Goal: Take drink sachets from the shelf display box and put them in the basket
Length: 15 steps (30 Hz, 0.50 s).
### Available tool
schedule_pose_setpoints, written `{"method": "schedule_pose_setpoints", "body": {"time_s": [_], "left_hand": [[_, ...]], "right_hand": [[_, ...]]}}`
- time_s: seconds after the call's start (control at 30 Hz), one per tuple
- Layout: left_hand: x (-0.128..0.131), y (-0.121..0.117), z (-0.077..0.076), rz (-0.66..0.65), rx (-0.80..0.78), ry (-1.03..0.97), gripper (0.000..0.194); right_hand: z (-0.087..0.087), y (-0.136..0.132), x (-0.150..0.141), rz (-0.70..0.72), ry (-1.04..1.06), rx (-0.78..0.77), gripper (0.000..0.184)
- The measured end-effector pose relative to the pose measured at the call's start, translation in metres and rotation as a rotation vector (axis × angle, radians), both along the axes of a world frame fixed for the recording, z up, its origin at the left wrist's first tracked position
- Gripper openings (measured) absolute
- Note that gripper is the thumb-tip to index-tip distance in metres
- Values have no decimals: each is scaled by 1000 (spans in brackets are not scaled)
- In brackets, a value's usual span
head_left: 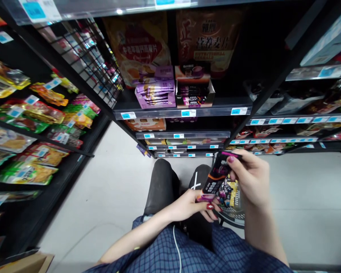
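On my feed, I see the left hand [187,206] and right hand [252,178] gripping 1 dark packet [216,172] at its 2 ends, fingers closed, lower right of frame centre.

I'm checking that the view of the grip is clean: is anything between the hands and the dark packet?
Nothing visible. The right hand grips the upper end of the dark packet, the left hand its lower end. The basket is below, not between.
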<state>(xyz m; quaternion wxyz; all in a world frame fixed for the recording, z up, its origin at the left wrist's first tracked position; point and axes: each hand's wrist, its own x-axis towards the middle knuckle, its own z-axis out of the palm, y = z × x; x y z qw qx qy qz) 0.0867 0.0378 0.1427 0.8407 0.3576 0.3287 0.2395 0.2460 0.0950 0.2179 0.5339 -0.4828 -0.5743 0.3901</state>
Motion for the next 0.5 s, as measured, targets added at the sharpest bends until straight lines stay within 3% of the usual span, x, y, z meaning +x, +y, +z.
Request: {"method": "schedule_pose_setpoints", "body": {"time_s": [0.17, 0.27, 0.4, 0.5], "left_hand": [[-1, 2, -5, -37, 14, -76, 37], [-5, 6, -5, -39, 17, -191, 36], [-23, 19, -4, 234, 134, -144, 30], [-41, 34, 4, 520, 309, -40, 32]], "right_hand": [[17, -20, -1, 96, -147, 255, 8], [14, -21, 2, 21, -76, 199, 11], [-2, -22, 18, -169, 168, 82, 8], [-23, -27, 27, -153, 287, -31, 11]]}}
